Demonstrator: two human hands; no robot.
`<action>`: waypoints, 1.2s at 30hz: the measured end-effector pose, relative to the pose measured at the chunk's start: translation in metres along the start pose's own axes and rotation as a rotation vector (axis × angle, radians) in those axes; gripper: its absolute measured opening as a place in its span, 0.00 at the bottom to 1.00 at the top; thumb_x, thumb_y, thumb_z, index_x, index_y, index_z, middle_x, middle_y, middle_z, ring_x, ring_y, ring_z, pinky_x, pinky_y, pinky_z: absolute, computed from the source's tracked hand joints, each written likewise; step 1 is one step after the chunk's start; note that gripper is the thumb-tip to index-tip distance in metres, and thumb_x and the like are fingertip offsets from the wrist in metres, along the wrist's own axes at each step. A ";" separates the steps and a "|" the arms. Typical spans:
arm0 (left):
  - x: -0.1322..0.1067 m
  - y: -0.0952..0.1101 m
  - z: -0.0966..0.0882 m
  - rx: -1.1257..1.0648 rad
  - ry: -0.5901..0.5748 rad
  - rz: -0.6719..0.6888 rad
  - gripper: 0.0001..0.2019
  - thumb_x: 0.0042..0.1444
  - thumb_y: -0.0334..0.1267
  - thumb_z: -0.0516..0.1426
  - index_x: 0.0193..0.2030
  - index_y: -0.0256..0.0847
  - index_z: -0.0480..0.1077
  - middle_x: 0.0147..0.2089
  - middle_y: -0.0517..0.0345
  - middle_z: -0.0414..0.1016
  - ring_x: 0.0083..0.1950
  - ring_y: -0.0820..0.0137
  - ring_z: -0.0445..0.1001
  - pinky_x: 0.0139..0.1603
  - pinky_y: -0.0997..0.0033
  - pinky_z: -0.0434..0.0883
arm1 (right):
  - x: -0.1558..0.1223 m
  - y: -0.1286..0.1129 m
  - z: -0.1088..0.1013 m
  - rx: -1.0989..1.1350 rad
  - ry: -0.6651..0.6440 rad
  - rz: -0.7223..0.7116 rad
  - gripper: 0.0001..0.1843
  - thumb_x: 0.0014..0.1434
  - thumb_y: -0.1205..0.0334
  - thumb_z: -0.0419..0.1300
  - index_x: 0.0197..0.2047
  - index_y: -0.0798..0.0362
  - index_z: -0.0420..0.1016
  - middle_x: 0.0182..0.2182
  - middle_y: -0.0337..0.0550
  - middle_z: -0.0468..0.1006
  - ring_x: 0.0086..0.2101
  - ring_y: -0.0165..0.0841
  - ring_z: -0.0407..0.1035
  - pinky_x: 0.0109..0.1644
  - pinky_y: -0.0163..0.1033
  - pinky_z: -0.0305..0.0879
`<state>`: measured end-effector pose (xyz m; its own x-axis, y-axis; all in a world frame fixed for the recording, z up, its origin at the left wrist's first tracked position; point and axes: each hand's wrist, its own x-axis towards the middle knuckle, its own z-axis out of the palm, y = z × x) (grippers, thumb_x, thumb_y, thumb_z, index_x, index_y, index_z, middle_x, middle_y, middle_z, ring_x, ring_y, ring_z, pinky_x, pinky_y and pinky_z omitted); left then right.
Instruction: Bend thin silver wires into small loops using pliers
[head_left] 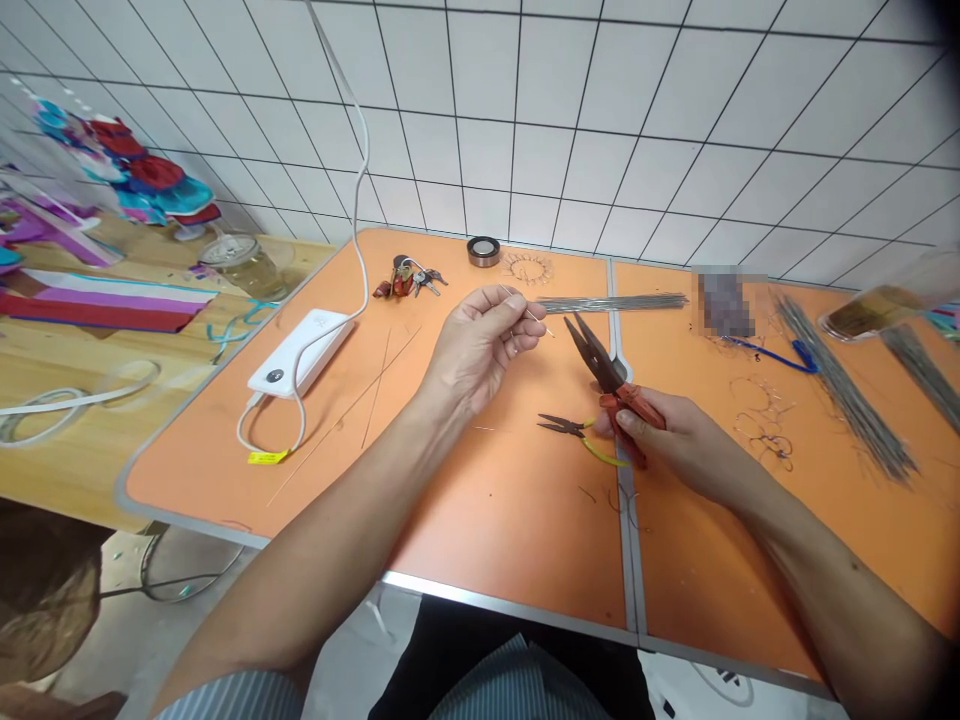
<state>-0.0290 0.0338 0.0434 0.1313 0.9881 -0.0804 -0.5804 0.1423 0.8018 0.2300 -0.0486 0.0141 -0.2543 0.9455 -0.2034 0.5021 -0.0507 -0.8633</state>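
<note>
Tiled work corner with orange counter [540, 550].
Wall [555, 100]: white square tiles, dark joints, full width behind. Counter: orange top, pale metal-coloured edging, rounded corner at left, grey seam strip [634, 580] running front to back. Adjoining at left: table [52, 465], light wood-grain top. Floor [349, 650]: pale, seen below the front edge. Light: bright, fairly even.

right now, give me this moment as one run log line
left hand: pinching thin wire | right hand: gripping red-handled pliers | nearby: yellow-handled pliers lying on orange table
</note>
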 end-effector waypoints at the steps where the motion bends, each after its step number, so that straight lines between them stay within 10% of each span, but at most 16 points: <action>1: 0.000 0.000 0.000 0.004 0.001 0.005 0.09 0.66 0.30 0.67 0.37 0.38 0.72 0.33 0.59 0.84 0.29 0.79 0.81 0.32 0.83 0.76 | 0.000 0.001 0.001 -0.037 0.014 -0.024 0.20 0.75 0.43 0.58 0.51 0.50 0.80 0.39 0.46 0.86 0.35 0.39 0.77 0.40 0.43 0.71; 17: 0.003 0.002 -0.006 0.000 0.003 -0.068 0.10 0.69 0.28 0.64 0.34 0.35 0.74 0.32 0.57 0.83 0.27 0.79 0.79 0.27 0.83 0.73 | 0.005 0.008 0.001 -0.463 0.208 -0.319 0.14 0.79 0.58 0.51 0.52 0.46 0.80 0.49 0.47 0.88 0.48 0.43 0.84 0.51 0.45 0.76; 36: 0.002 0.003 -0.005 0.026 -0.005 -0.047 0.10 0.65 0.31 0.69 0.35 0.37 0.74 0.31 0.58 0.83 0.27 0.79 0.80 0.27 0.83 0.72 | 0.005 0.009 0.001 -0.374 0.103 -0.268 0.14 0.80 0.56 0.51 0.52 0.44 0.79 0.45 0.45 0.87 0.49 0.44 0.84 0.51 0.45 0.77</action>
<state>-0.0345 0.0368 0.0432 0.1619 0.9801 -0.1152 -0.5526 0.1868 0.8122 0.2327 -0.0448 0.0049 -0.3420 0.9373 0.0672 0.6983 0.3014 -0.6493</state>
